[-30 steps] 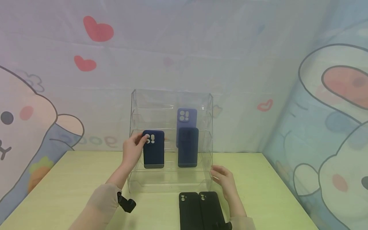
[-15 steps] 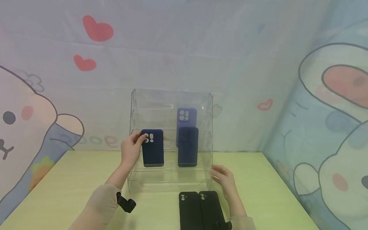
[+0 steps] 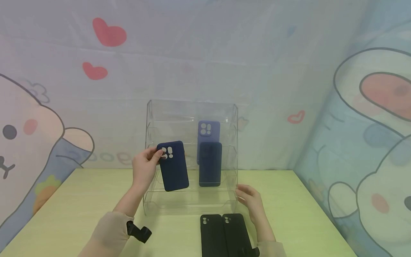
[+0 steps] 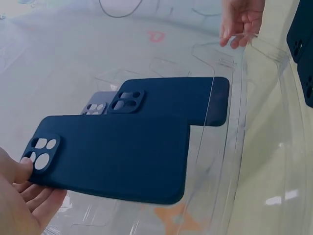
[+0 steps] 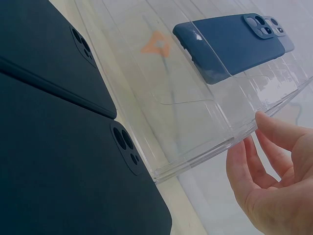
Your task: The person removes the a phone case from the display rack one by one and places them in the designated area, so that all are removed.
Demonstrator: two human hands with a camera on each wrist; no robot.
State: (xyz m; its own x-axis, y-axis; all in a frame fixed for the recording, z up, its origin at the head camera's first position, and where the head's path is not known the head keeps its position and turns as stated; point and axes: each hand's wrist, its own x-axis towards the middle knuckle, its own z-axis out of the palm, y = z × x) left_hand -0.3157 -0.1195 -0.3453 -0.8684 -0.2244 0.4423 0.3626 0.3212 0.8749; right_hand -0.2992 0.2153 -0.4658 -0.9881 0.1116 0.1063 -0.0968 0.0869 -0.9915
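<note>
Navy case (image 3: 173, 166) now tilted off shelf, left hand (image 3: 145, 168) fingers pinching its camera corner, right hand (image 3: 248, 200) relaxed

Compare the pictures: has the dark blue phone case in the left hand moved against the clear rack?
Yes. The dark blue phone case has tilted, its bottom swinging right and out from the clear rack.

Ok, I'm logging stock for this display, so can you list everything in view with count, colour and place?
Display rack: 1, clear acrylic, tiered, on the table's far side.
Dark blue case in hand: 1, navy, tilted, in front of the rack's left half.
Dark blue case on rack: 1, navy, upright, right half, middle tier.
Lilac case: 1, pale purple-blue, the tier above, partly hidden.
Black cases: 2, black, flat side by side before the rack.
Table: 1, pale green.
Backdrop: 1, cartoon rabbits and hearts.
Left hand: pinches the tilted case's top corner.
Right hand: fingers at the rack's lower right edge.
</note>
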